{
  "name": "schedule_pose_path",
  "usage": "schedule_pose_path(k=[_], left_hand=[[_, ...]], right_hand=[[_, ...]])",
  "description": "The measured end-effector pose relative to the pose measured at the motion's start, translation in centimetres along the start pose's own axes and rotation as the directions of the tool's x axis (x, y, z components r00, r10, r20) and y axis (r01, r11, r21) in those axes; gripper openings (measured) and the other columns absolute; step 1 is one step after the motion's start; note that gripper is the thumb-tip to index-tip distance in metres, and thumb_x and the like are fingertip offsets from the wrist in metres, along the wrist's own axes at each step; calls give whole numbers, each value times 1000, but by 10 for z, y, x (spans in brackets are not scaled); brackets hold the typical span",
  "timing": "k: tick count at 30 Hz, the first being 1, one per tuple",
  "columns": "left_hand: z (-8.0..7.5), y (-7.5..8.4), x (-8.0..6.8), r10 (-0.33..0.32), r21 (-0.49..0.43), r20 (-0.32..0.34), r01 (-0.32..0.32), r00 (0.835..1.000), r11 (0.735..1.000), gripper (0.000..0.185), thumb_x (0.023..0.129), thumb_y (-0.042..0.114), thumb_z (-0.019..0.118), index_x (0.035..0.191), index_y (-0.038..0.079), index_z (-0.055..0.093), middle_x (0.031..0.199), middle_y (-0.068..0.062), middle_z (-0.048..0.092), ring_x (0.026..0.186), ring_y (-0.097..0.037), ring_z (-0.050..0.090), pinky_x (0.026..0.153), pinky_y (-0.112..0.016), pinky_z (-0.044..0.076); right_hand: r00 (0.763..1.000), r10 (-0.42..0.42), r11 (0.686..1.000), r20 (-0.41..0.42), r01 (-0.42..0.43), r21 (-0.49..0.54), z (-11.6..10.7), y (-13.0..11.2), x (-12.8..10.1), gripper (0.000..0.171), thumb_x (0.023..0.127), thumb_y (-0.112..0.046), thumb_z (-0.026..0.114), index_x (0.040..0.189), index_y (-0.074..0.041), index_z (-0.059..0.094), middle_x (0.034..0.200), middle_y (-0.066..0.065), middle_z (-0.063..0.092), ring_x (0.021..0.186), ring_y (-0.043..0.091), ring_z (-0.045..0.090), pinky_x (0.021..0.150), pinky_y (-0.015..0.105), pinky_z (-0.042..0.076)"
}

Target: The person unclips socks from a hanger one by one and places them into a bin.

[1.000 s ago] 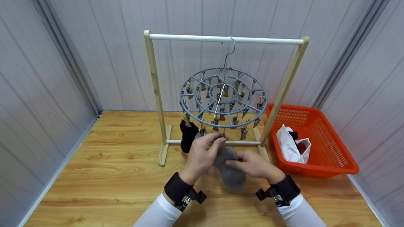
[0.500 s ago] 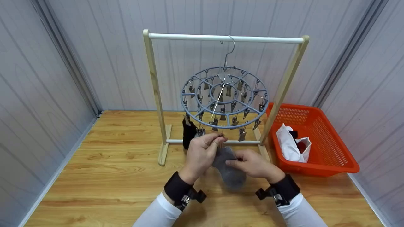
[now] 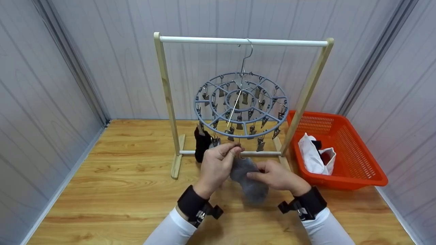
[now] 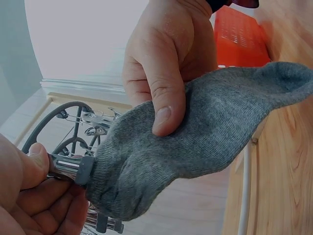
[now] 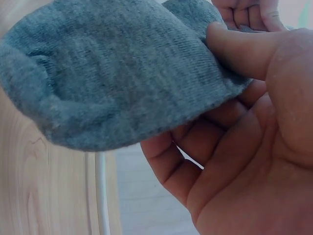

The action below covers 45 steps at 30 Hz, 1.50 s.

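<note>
A grey sock (image 3: 250, 180) hangs between my hands, below the front rim of a round grey-blue clip hanger (image 3: 246, 134). My left hand (image 3: 218, 164) pinches a metal clip (image 4: 66, 166) between thumb and fingers. In the left wrist view the clip's grey tip sits right at the sock's cuff. My right hand (image 3: 277, 175) grips the sock near its middle, thumb on top and fingers behind, as the right wrist view also shows. To the left of my left hand a black sock (image 3: 201, 144) hangs from a clip, with another grey piece partly hidden beside it.
The hanger hooks onto the white bar (image 3: 204, 40) of a wooden stand (image 3: 166, 85). Several metal clips dangle from its rings. At the right, an orange basket (image 3: 361, 146) holds white socks (image 3: 311, 156) and something black. Panelled walls close in the wooden tabletop (image 3: 119, 190).
My right hand has shifted slightly right with the sock, whose lower end swings right. My left hand keeps its pinch on the clip. The hanger sways a little.
</note>
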<state>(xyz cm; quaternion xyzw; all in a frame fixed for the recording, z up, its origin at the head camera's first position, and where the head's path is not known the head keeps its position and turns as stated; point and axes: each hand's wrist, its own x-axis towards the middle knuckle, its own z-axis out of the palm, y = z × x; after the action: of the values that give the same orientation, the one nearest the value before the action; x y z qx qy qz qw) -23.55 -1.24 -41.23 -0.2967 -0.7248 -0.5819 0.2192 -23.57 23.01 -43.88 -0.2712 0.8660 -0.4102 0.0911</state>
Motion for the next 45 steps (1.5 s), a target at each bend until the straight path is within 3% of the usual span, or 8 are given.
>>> schedule_pose_path(k=[9, 14, 18, 21, 27, 32, 38, 45], left_hand=[[1, 0, -1, 7, -27, 3, -7, 1000, 1000, 19, 109, 12, 73, 116, -2, 83, 106, -7, 85, 91, -20, 81, 81, -31, 67], [1, 4, 0, -22, -9, 38, 23, 999, 1000, 22, 108, 16, 74, 121, -1, 81, 114, -9, 83, 102, -22, 81, 87, -31, 67], [1, 9, -1, -23, 62, 43, 20, 999, 998, 30, 106, 19, 78, 129, -1, 79, 123, -10, 80, 114, -22, 77, 91, -31, 66], [-1, 11, -1, 68, 196, 22, -71, 997, 978, 40, 103, 22, 83, 135, -1, 77, 128, -11, 77, 118, -24, 72, 97, -34, 63], [-8, 17, 2, 296, 413, -17, -263, 955, 872, 40, 101, 23, 86, 129, -4, 77, 122, -14, 75, 113, -28, 69, 99, -39, 60], [-21, 19, 9, 403, 427, -86, -332, 911, 841, 27, 99, 15, 85, 119, -3, 79, 103, -9, 73, 95, -23, 67, 82, -32, 58], [-37, 18, 15, 441, 432, -187, -329, 878, 840, 18, 101, 8, 82, 116, -1, 79, 103, -9, 70, 92, -24, 62, 80, -34, 52], [-49, 16, 17, 424, 513, -199, -275, 883, 813, 36, 104, 12, 77, 137, -2, 72, 133, -19, 66, 119, -35, 61, 102, -44, 51]], right_hand=[[998, 47, 998, -41, -49, -36, -14, 6, -4, 29, 109, -32, 74, 89, -11, 74, 71, -10, 57, 63, 8, 55, 57, 23, 44], [994, 63, 997, -86, -66, -39, -22, 10, -6, 25, 110, -32, 73, 94, -12, 76, 76, -8, 59, 69, 11, 58, 59, 25, 47], [989, 69, 995, -131, -77, -57, -28, 13, -8, 24, 109, -31, 73, 93, -14, 75, 80, -5, 59, 72, 15, 57, 60, 26, 47], [980, 103, 992, -170, -114, -57, -32, 13, -10, 23, 109, -31, 74, 94, -13, 76, 82, -3, 61, 73, 17, 58, 61, 27, 49], [950, 222, 975, -218, -212, 70, -42, 11, -17, 27, 109, -33, 75, 112, -7, 81, 101, 7, 77, 86, 23, 73, 78, 38, 67], [929, 245, 970, -277, -232, 78, -49, 11, -19, 29, 109, -32, 74, 118, -5, 81, 109, 10, 79, 96, 26, 74, 87, 45, 68], [922, 237, 972, -307, -226, 70, -52, 9, -20, 29, 110, -32, 73, 117, -5, 82, 108, 10, 79, 95, 26, 71, 84, 38, 66], [915, 201, 978, -350, -209, 16, -53, 9, -21, 30, 110, -31, 74, 110, -3, 81, 102, 10, 78, 91, 24, 70, 78, 35, 62]])
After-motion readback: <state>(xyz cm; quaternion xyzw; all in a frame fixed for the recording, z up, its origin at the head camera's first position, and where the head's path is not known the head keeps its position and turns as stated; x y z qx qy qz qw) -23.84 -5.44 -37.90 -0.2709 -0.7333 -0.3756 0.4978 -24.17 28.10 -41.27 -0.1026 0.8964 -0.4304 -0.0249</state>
